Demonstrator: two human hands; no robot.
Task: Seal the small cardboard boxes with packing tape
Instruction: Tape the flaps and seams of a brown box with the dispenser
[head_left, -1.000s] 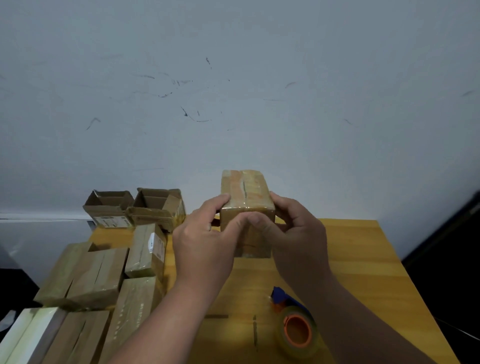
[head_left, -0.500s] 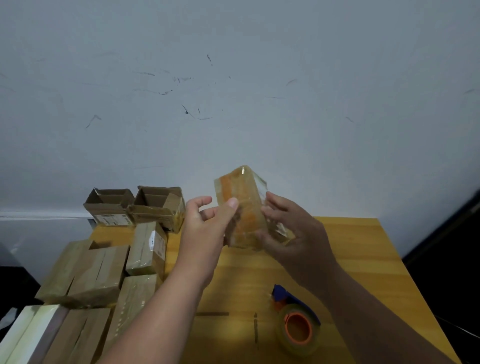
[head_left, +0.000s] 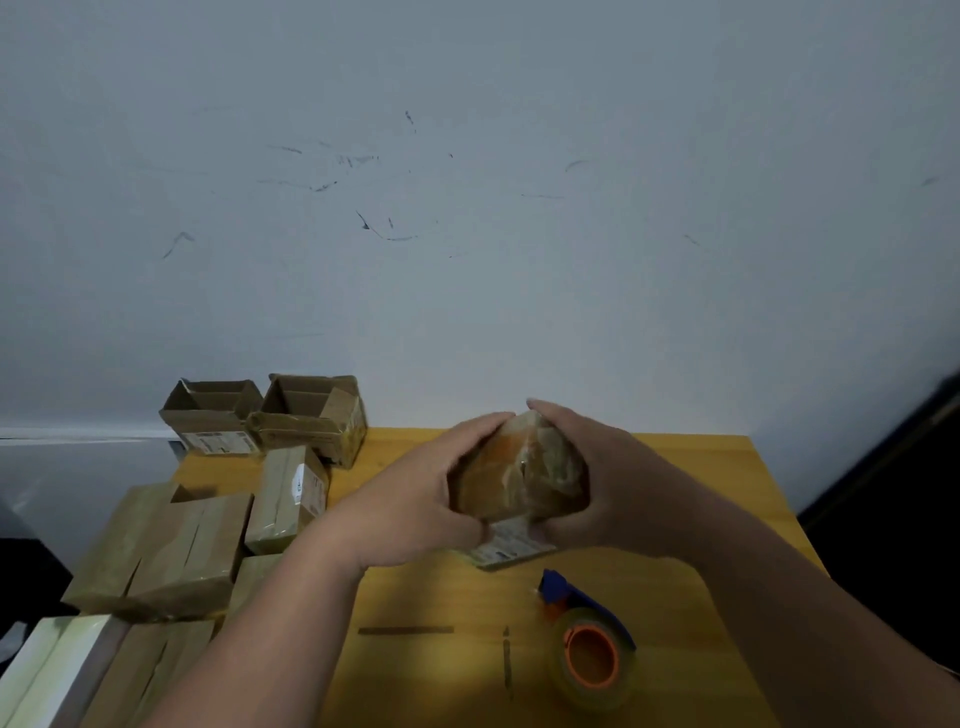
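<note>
box: taped small cardboard box (head_left: 519, 470) at centre frame, tipped on a corner, long axis leaning up and away, label end down near the tabletop (head_left: 675, 519)
my hands: left hand (head_left: 415, 499) wraps its left side, right hand (head_left: 608, 493) cups the right; both grasping it, equally close
tape: roll with orange core (head_left: 592, 657) lower right, nearer my right hand, nothing between
open boxes: two (head_left: 260, 415) upper left by the wall, I'd guess next up
sealed pile (head_left: 197, 545): left edge, so setting this down means crossing over my left arm

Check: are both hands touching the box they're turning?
Touching. The head view shows the left hand and right hand clasped round the taped box from either side, no gap visible.
</note>
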